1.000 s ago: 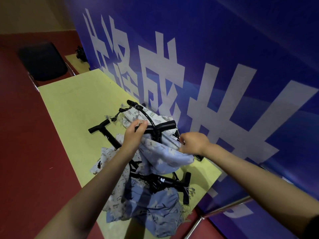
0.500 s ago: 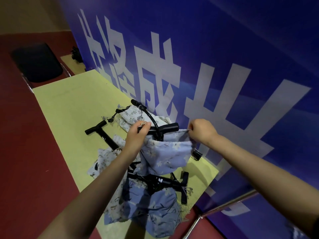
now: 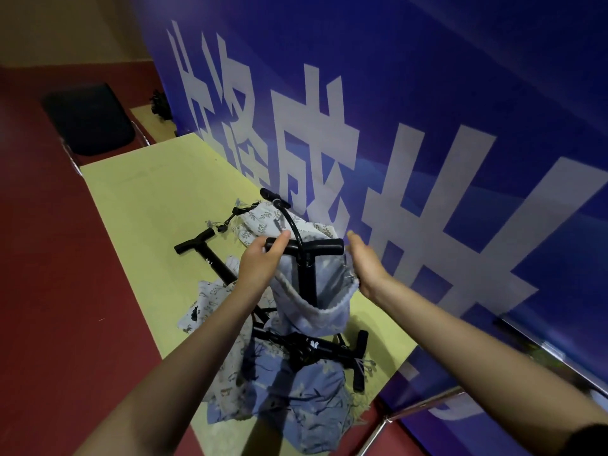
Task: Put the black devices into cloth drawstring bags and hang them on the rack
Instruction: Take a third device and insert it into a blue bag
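My left hand (image 3: 261,263) grips the left end of the T-handle of an upright black device (image 3: 307,255), a pump-like tube with a curved hose. A light blue drawstring bag (image 3: 312,301) hangs around its shaft, mouth open, well below the handle. My right hand (image 3: 365,268) has straight fingers, and its palm touches the bag's right rim. A second black device (image 3: 205,255) lies on the yellow table (image 3: 148,199) to the left. A third one (image 3: 324,348) lies across cloth bags nearer to me.
A leaf-print bag (image 3: 263,222) lies behind the held device, a white patterned bag (image 3: 207,304) on the left, and a blue floral bag (image 3: 302,409) at the table's near edge. A blue banner wall (image 3: 427,93) borders the table. A black chair (image 3: 88,116) stands far left, a metal stand (image 3: 418,404) at lower right.
My right hand has let go of its pinch on the bag's rim and opened. The bag has slid down the shaft, baring the T-handle. My left hand stays on the handle.
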`<state>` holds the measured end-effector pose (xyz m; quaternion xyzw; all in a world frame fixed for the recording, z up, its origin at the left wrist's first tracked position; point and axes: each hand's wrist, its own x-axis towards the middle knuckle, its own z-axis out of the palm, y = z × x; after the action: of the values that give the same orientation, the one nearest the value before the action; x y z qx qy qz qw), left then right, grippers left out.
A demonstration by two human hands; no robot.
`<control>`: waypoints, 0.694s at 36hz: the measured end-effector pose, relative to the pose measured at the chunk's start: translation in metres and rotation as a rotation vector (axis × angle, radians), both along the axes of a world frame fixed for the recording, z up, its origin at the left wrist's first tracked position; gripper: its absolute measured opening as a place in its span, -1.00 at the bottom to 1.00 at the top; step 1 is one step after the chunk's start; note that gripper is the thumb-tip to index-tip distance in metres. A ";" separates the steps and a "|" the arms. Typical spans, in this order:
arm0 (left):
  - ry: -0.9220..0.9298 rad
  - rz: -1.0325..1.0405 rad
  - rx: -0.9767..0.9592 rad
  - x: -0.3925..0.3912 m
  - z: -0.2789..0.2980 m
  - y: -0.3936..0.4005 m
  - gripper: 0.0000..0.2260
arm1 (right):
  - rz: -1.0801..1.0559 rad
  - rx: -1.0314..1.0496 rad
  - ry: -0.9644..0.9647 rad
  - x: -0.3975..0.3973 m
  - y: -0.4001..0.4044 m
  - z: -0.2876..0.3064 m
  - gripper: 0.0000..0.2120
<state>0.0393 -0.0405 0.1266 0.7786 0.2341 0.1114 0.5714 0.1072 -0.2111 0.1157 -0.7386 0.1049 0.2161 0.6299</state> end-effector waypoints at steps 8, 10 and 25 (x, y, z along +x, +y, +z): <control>0.028 -0.030 -0.030 -0.001 0.001 0.010 -0.66 | 0.170 0.024 -0.310 -0.015 0.021 0.020 -0.53; 0.036 -0.038 -0.011 0.000 0.001 0.009 -0.63 | 0.187 -0.024 -0.300 -0.012 0.025 0.019 -0.51; 0.101 -0.316 -0.133 -0.010 -0.003 0.056 -0.68 | 0.111 0.338 -0.012 0.019 -0.004 0.018 -0.77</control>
<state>0.0296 0.0153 0.1232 0.7708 0.1441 -0.0350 0.6195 0.1263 -0.2153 0.1334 -0.6282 0.0222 0.2607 0.7328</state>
